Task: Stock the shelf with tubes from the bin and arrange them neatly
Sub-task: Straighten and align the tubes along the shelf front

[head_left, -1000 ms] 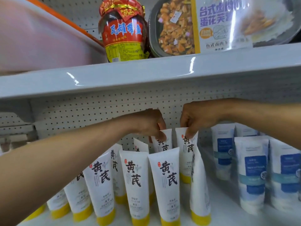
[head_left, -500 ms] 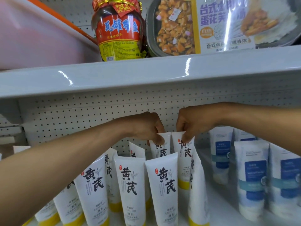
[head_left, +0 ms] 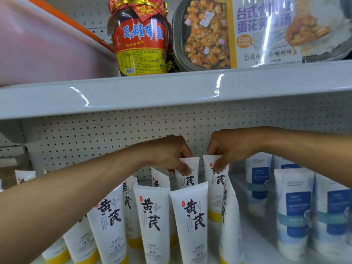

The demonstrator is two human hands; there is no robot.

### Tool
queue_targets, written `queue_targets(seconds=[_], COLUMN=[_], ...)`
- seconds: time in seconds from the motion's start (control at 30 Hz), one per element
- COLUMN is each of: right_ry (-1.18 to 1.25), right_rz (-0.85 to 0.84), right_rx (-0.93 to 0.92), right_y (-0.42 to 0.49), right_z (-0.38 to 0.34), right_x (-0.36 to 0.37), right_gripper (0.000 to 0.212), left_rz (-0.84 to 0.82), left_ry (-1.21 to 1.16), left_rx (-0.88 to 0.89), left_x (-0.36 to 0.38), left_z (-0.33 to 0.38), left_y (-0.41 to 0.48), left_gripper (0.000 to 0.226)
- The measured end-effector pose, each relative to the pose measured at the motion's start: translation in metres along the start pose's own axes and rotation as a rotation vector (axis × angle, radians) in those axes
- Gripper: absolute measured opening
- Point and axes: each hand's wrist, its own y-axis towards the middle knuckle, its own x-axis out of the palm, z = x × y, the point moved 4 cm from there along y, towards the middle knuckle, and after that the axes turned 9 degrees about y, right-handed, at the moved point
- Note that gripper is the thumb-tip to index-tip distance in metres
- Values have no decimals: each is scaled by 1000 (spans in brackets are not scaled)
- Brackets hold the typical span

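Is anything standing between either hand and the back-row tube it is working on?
Nothing visible. The left hand pinches the top of the left back tube, and the right hand pinches the right back tube. The front tubes stand lower, and both hands reach over them.

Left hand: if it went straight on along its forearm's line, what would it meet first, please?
Probably the neighbouring tube that the right hand pinches, close beside the left hand and its own tube; depth is unclear, so it might instead reach the pegboard behind.
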Motion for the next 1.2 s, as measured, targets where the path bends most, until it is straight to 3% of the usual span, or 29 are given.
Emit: queue_targets(seconds=[0.57,0.93,1.07,1.2], right_ry=[-64,-23,56,68], right_rz=[-31,-6,57,132], right_rx=[12,15,-28,-68], right_y=[6,1,-8,-19], right_z=[-1,-4,-7,-11], right_x=[3,-2,-12,-23], right_gripper=[20,23,17,30], left_rz=[-14,-15,99,195], left_ry=[39,82,-22,-75], left_rx=[-18,-40,-63,-28], left_x=[1,-2,-18,-33], left_z=[3,2,2,8], left_y=[-2,-4,-12,-29], left_gripper=[7,26,37,27])
